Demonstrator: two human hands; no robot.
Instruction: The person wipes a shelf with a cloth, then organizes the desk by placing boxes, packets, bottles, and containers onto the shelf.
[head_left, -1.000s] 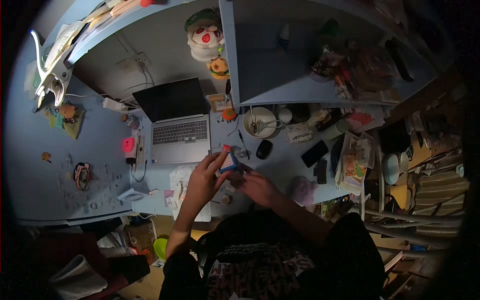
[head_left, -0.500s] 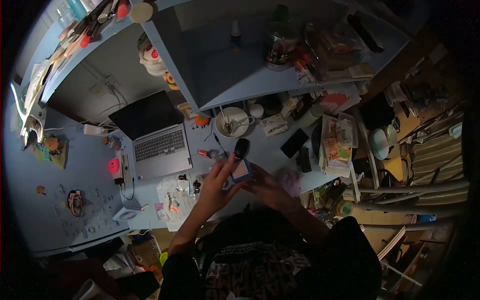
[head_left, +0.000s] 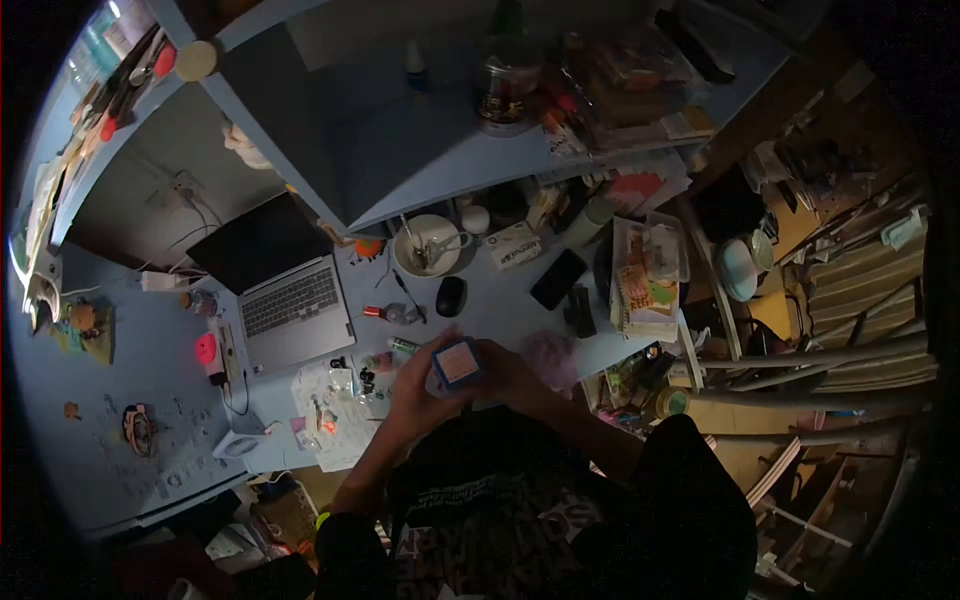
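Note:
A small blue cube-shaped box [head_left: 457, 363] with a pale pinkish top face is held just in front of my chest, over the desk's near edge. My left hand [head_left: 412, 393] grips its left side, thumb below and fingers along the far side. On the other side my right hand [head_left: 512, 380] is wrapped against the box, its fingertips partly hidden. Beyond the hands lie a black computer mouse [head_left: 451, 297] and a small green-labelled tube [head_left: 404, 346]. The markings on the box are too small to read.
An opened laptop [head_left: 290, 305] stands on the left of the desk. Farther back are a white bowl [head_left: 405, 262] with utensils and a black phone [head_left: 559, 279]. Papers with small items [head_left: 335, 415] lie left of my hands. A shelf [head_left: 480, 180] overhangs the back.
Both hands have drawn the box closer to my body. My right hand, looser and partly spread before, now closes against the box. The camera view has shifted.

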